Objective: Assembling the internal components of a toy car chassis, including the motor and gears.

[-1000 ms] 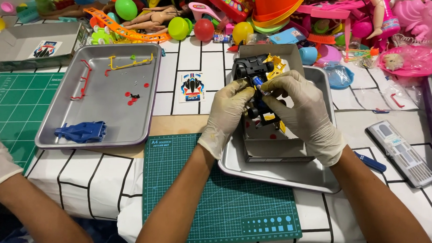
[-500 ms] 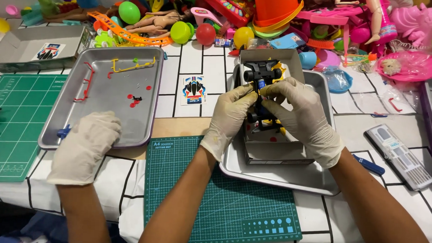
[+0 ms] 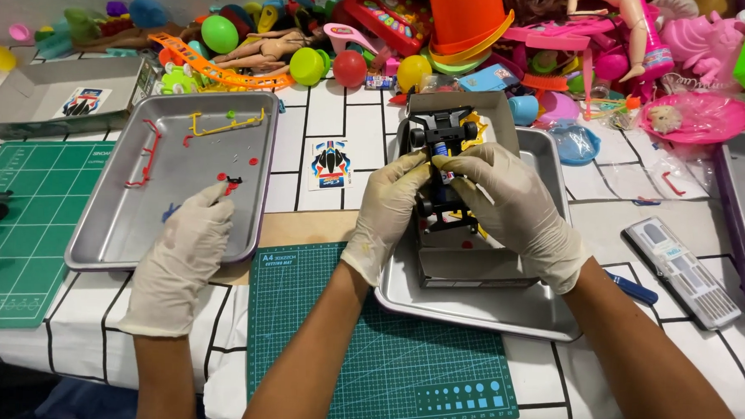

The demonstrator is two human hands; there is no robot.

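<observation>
- Left hand (image 3: 387, 208): gloved in cream latex, fingers curled and clamped on the left side of a small black toy race car chassis with black wheels (image 3: 441, 166).
- Right hand (image 3: 507, 203): gloved likewise, fingers closed over the right side and top of the same chassis; thumb and forefinger meet at its blue centre part.
- Chassis position: held between both hands, above a shallow rectangular steel tray (image 3: 502, 311) and just over an open grey cardboard box (image 3: 470, 268) that lies in that tray. A yellow plastic part (image 3: 477, 126) shows at the chassis's far right.
- Tray position: right of centre on the white, black-gridded tablecloth (image 3: 309, 127), its near-left corner overlapping a dark green cutting mat (image 3: 366, 360).
- Third gloved hand (image 3: 188, 243): belongs to another person at the left; fingertips rest inside a second steel tray (image 3: 128, 241), near a small red-and-black part (image 3: 233, 181).
- Second tray contents: red plastic sprue (image 3: 147, 154), yellow plastic sprue (image 3: 225, 126), loose red pieces.
- Far edge of table: heap of coloured plastic toys (image 3: 413, 35).
- Right side: grey rectangular case (image 3: 681, 271).
</observation>
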